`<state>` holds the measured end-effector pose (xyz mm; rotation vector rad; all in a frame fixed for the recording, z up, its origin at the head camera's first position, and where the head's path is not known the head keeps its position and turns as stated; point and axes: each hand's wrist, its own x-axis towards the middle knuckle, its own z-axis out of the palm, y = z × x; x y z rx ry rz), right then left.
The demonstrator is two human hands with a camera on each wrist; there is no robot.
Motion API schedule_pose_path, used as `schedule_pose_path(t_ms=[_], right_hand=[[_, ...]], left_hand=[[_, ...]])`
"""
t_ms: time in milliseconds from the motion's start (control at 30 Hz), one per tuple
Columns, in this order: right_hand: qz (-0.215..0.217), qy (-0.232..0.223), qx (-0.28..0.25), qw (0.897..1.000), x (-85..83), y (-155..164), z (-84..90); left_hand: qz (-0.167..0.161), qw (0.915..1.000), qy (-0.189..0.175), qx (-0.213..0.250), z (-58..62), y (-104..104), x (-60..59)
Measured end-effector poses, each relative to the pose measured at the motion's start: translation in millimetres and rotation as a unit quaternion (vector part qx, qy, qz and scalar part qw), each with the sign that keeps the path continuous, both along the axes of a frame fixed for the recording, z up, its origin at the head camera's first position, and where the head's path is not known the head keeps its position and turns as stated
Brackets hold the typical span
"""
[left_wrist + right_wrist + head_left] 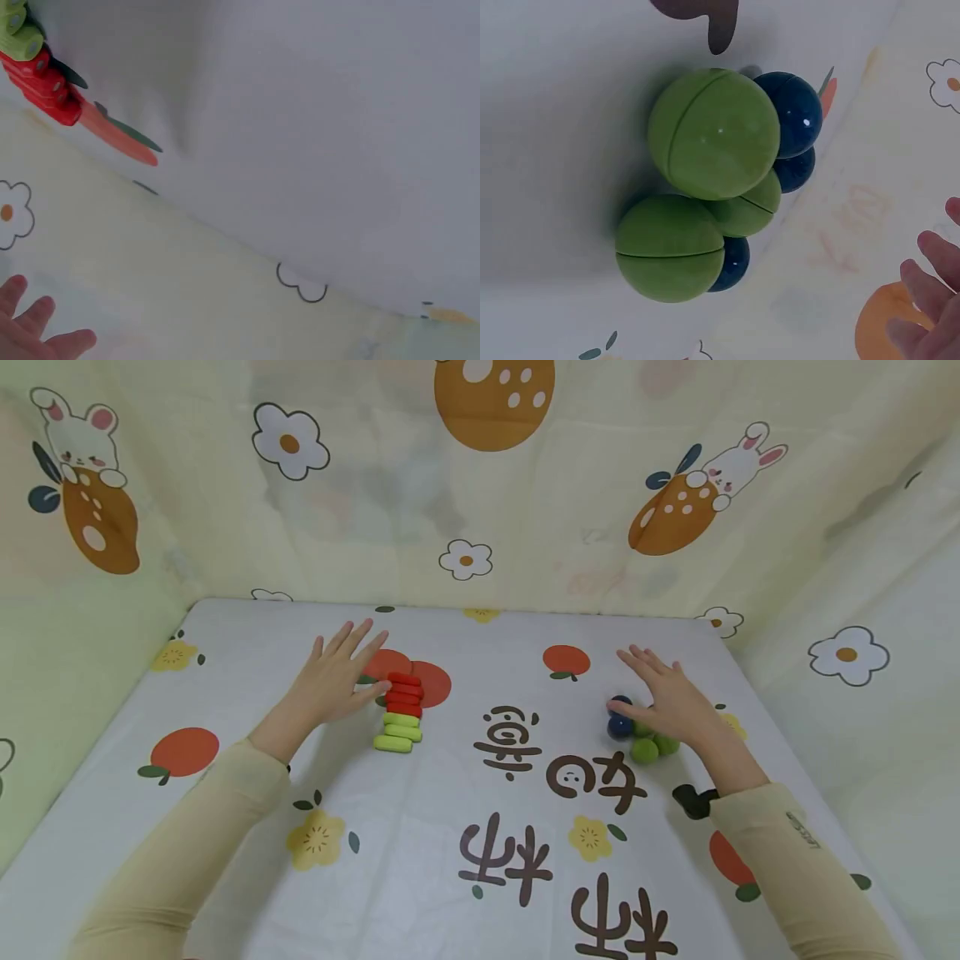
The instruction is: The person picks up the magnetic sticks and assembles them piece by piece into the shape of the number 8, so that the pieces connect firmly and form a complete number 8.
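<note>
Both hands held flat and spread, nothing gripped

The left hand (333,681) is held beside stacked red and green bars (401,713); green and blue balls (712,184) are hovered over by the right hand (667,697)

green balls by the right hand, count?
3, in one tight cluster with dark blue balls: largest green ball on top, one beside it, one wedged between. More may be hidden.

1. You get soft, even, bright light in the head view; shadows under your hands are faint.
2. The walls bow outward at the frame's edges, a wide-lens distortion.
3. Your left wrist view is hazy and low in contrast throughout.
4. Small glare spots sit on the green balls (712,135) and blue balls (791,112); your fingertips (930,255) blur.
</note>
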<state>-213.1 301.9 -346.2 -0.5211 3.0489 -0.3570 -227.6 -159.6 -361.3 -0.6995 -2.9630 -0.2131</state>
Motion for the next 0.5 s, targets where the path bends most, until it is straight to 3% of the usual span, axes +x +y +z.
schedule_pose_path(t_ms=[300,500], right_hand=[[-0.015,-0.014,0.001,1.000,-5.5,8.1,-12.4],[-0.018,-0.010,0.001,1.000,-9.3,10.9,-16.8]], left_hand=[[0.013,0.9993,-0.024,0.025,-9.0,5.9,-17.4],[0.013,0.9991,-0.036,0.018,-15.1,12.4,-25.5]])
